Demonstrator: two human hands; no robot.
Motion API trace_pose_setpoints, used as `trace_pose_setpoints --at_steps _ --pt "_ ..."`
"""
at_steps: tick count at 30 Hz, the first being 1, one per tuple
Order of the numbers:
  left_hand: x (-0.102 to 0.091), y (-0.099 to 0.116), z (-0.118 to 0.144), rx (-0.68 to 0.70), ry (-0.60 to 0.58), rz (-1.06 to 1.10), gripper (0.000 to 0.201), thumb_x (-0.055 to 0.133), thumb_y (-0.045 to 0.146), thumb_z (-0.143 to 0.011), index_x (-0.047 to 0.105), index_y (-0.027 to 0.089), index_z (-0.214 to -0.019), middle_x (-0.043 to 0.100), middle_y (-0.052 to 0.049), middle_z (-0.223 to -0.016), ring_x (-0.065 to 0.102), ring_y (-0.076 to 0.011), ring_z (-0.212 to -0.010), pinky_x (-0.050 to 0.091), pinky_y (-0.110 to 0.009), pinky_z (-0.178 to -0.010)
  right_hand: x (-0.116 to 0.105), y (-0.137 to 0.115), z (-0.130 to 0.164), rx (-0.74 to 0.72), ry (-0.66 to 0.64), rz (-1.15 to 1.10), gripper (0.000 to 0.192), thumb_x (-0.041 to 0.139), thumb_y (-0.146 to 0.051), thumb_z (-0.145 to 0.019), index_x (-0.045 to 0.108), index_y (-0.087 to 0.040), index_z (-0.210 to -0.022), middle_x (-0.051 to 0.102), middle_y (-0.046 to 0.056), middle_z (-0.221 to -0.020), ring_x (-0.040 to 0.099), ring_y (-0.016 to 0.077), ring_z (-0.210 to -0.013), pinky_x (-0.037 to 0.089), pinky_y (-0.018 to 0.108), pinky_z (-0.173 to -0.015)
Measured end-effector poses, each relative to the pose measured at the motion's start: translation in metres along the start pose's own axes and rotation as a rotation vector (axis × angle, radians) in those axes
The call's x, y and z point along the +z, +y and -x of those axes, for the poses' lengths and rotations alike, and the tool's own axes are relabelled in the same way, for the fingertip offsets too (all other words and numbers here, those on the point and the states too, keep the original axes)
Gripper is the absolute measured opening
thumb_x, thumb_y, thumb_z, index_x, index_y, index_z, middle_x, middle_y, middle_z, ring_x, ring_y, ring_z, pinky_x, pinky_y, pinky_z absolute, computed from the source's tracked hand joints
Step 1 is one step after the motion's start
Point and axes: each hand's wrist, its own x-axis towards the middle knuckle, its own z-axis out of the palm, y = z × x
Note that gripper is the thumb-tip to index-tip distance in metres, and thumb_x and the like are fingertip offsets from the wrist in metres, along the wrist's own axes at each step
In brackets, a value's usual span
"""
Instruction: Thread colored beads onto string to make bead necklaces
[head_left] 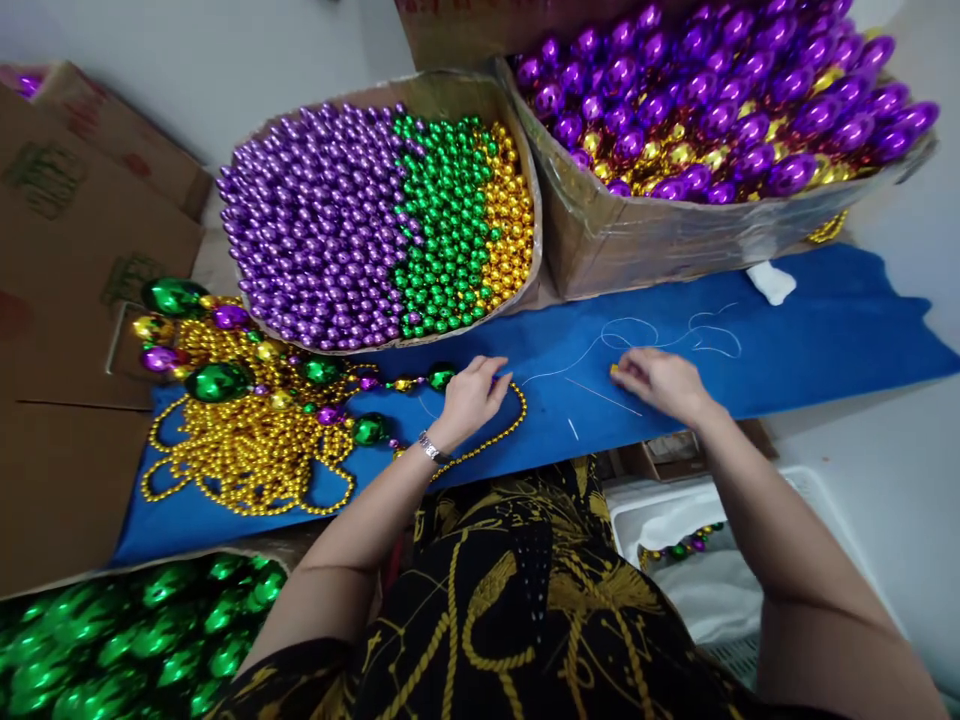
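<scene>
On the blue cloth, near its front edge, the person's left hand pinched a light, slippery strand of gold beads while the right hand closed on a small gold bead beside limp thread, probably best gripped between beads.

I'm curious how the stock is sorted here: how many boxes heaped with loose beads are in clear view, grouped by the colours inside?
Purple, green and gold box: 1
Purple and gold box: 1
Green-only box: 1
Total: 3
</scene>
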Motion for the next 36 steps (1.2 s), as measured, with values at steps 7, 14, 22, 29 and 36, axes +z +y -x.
trace_pose_setpoints --at_steps 7,14,22,29,36 --pt "0.024 0.021 0.021 0.286 -0.053 0.148 0.024 0.048 0.027 -0.097 0.067 0.016 -0.106 0.072 -0.007 -0.093 0.067 -0.0153 -0.082 0.054 -0.028 -0.075 0.027 -0.013 0.042 0.058 -0.212 0.166 0.023 0.046 -0.038 -0.096 0.06 -0.02 -0.097 0.064 0.013 -0.112 0.062 0.0241 -0.098 0.046 0.03 -0.068" --pt "0.047 0.065 0.024 0.647 0.074 -0.062 0.035 0.045 0.014 -0.096 0.055 0.012 -0.13 0.065 -0.015 -0.124 0.059 -0.0258 -0.118 0.047 -0.047 -0.103 -0.016 -0.043 0.056 -0.274 -0.142 -0.338 0.017 0.047 -0.036 -0.096 0.056 -0.022 -0.092 0.068 0.004 -0.086 0.065 0.0173 -0.078 0.049 0.03 -0.07" --pt "0.017 0.037 0.034 0.467 0.043 0.045 0.022 0.044 0.017 -0.098 0.064 0.016 -0.108 0.068 -0.006 -0.085 0.064 -0.0143 -0.074 0.053 -0.025 -0.067 -0.02 -0.075 0.025 -0.247 -0.114 -0.869 0.035 0.047 -0.047 -0.096 0.06 -0.02 -0.116 0.072 0.004 -0.089 0.067 0.0139 -0.075 0.053 0.027 -0.066" --pt "-0.003 0.005 0.047 -0.166 0.052 0.75 0.024 0.057 0.037 -0.092 0.066 0.015 -0.094 0.062 -0.006 -0.094 0.067 -0.0117 -0.072 0.058 -0.025 -0.066 0.027 -0.08 -0.025 -0.427 0.066 -0.434 0.029 0.049 -0.039 -0.097 0.071 -0.024 -0.108 0.071 0.008 -0.106 0.065 0.0213 -0.099 0.051 0.038 -0.092" --pt "0.004 0.01 0.047 -0.428 -0.017 1.111 0.043 0.067 0.047 -0.082 0.062 0.015 -0.111 0.062 0.0 -0.076 0.066 -0.0109 -0.066 0.06 -0.024 -0.064 0.053 -0.101 -0.046 -0.445 0.065 -0.11 0.029 0.048 -0.04 -0.097 0.072 -0.026 -0.107 0.068 0.009 -0.109 0.057 0.023 -0.096 0.049 0.034 -0.077"
